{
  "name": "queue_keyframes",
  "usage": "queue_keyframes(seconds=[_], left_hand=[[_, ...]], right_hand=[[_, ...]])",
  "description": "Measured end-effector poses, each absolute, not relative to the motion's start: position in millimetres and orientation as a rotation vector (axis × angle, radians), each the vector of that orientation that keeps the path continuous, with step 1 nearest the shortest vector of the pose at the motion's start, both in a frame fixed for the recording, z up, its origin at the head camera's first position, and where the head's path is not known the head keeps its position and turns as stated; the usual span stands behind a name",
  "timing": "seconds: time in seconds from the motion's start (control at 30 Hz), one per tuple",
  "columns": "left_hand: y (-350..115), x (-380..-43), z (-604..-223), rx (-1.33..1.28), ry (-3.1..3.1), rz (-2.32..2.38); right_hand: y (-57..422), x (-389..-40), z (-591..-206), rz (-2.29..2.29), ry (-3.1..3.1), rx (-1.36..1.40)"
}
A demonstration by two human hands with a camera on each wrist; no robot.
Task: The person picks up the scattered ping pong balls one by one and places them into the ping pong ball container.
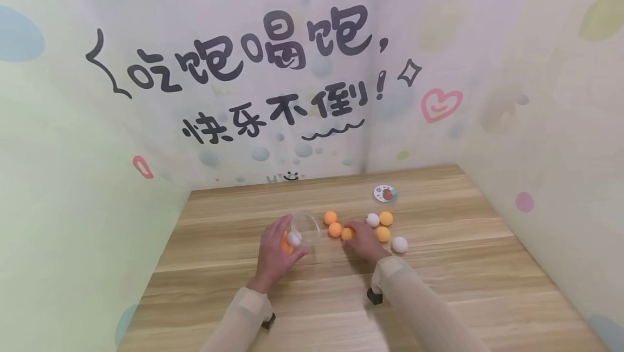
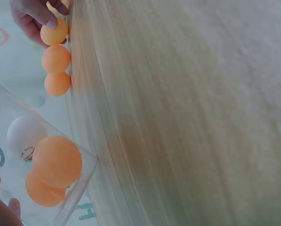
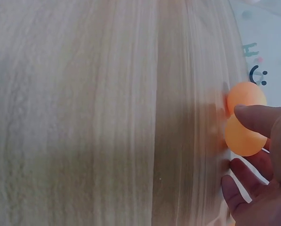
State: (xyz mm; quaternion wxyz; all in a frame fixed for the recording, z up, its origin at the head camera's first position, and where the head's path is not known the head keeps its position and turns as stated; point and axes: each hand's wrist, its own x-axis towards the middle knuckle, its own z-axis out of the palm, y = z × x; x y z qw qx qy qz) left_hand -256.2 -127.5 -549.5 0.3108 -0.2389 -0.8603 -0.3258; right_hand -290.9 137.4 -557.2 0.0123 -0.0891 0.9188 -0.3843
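My left hand (image 1: 277,249) grips a clear plastic jar (image 1: 307,227) that lies tipped on its side, its mouth toward the right. Inside it, in the left wrist view, are a white ping-pong ball (image 2: 26,138) and two orange ones (image 2: 57,161). Between thumb and fingers, my right hand (image 1: 366,241) pinches an orange ping-pong ball (image 3: 244,136) at the tabletop. Two more orange balls, one nearer (image 1: 335,229) and one farther back (image 1: 330,217), sit in a line between that ball and the jar.
Right of my right hand lie two white balls (image 1: 400,245) and two yellow-orange balls (image 1: 382,234). A round printed lid (image 1: 385,194) rests farther back on the wooden table (image 1: 439,200). Printed fabric walls (image 1: 312,151) enclose the table at the back and sides.
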Motion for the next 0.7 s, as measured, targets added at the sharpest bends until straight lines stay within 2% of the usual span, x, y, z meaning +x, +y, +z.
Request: queue_keyframes(seconds=[0.7], left_hand=[[-125,-258,-552,-0.650,-2.238,-0.879]], right_hand=[[127,-281,-545,-1.494,2.835,-0.239]])
